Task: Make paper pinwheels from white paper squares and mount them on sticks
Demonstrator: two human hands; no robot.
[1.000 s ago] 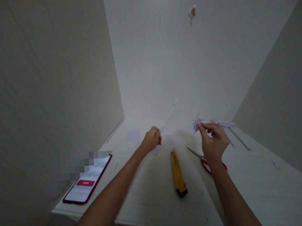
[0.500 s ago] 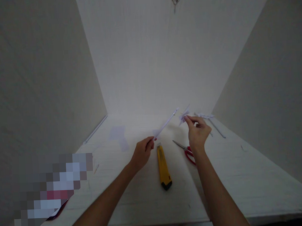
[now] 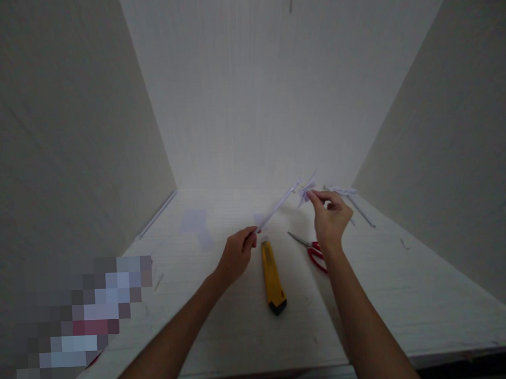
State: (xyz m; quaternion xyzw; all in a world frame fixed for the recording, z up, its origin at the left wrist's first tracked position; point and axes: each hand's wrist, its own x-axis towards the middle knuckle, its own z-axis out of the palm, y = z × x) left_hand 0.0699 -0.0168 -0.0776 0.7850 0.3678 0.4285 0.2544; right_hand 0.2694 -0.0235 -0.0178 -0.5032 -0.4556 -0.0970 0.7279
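Observation:
My left hand pinches the lower end of a thin white paper stick that slants up to the right. My right hand pinches a small pale folded paper piece with pointed flaps, held above the table. The stick's upper tip sits right next to that paper piece. Both hands hover over the white table.
A yellow utility knife lies between my hands. Red-handled scissors lie under my right wrist. More white paper sticks and scraps lie at the back right, paper squares at the back left. Walls close in on three sides.
My left hand tilted the stick down toward the right, and my right hand brought the folded paper piece leftward, so the stick's tip now meets it. The view shifted.

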